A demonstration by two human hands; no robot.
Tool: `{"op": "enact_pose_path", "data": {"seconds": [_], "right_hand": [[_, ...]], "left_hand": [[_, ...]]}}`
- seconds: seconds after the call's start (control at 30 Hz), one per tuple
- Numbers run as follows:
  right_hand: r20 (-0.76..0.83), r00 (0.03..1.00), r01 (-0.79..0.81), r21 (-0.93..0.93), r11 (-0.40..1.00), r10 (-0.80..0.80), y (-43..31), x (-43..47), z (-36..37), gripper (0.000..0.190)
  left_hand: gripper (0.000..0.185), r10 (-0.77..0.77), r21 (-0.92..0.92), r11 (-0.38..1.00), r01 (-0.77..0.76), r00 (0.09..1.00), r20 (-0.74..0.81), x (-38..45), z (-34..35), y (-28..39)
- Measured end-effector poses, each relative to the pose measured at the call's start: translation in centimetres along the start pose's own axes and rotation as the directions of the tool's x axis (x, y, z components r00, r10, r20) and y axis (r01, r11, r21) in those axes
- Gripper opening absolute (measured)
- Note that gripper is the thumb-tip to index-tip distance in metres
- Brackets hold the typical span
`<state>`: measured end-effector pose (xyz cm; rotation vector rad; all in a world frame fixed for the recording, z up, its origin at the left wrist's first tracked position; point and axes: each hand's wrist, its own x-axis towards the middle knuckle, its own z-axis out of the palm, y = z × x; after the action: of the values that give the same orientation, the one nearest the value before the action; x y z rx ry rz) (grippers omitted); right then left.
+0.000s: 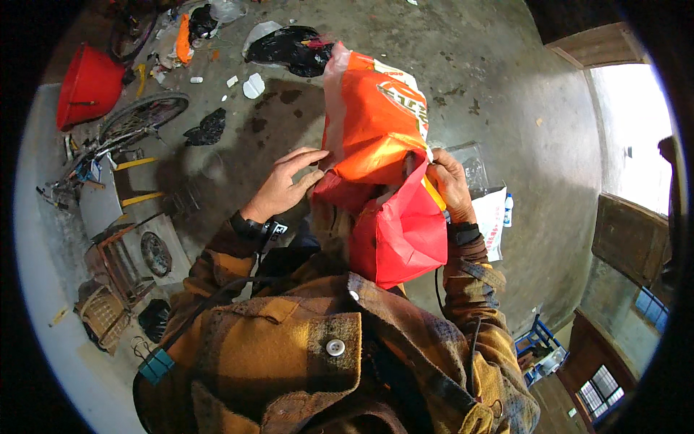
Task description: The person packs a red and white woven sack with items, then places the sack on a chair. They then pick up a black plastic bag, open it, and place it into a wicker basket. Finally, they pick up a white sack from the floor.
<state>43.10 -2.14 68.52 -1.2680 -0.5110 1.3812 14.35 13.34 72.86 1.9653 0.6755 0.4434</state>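
An orange and white printed plastic sack (pixel 374 114) is in front of me, its lower end meeting the mouth of a red fabric bag (pixel 412 238). The red bag hangs close to my body, with its mouth partly open and creased. My left hand (pixel 287 182) is at the left side where the two bags meet. Its thumb and fingertips touch the edge there, and whether they grip it is unclear. At the right side, my right hand (pixel 451 182) holds the red bag's upper edge, beside a yellow strip (pixel 434 194). The inside of the red bag is mostly hidden.
A bicycle (pixel 143 116), a red tub (pixel 89 87) and a wooden chair (pixel 122 266) line the left wall. Black plastic bags (pixel 293 49) and scraps litter the concrete floor. A white printed sack (pixel 488 222) and a bottle (pixel 508 210) are on the right.
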Motion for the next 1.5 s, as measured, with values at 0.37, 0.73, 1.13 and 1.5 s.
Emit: {"op": "enact_pose_path", "data": {"seconds": [0.37, 0.73, 1.13, 1.5], "right_hand": [[-0.008, 1.0, 0.005, 0.023, 1.0, -0.004, -1.9, -0.3, 1.4, 0.023], [-0.235, 0.945, 0.142, -0.334, 0.932, -0.228, -5.7, -3.7, 5.5, 0.014], [-0.193, 0.846, 0.251, -0.679, 0.69, -0.497, -7.2, -7.3, 8.6, 0.011], [-0.027, 0.922, 0.28, -0.644, 0.712, -0.387, -8.0, -14.0, 9.2, 0.009]], "left_hand": [[0.022, 0.025, 0.095, 0.995, -0.032, 0.997, 0.071, 0.3, 0.0, -0.3], [0.013, -0.357, -0.48, 0.842, 0.246, 0.921, -0.153, 0.2, 1.2, 2.9], [0.015, -0.169, -0.251, 0.963, 0.102, 0.95, -0.261, -1.3, 0.9, 5.1], [0.02, -0.063, -0.063, 0.995, 0.076, 0.981, 0.186, -7.3, -2.9, 7.2]]}}
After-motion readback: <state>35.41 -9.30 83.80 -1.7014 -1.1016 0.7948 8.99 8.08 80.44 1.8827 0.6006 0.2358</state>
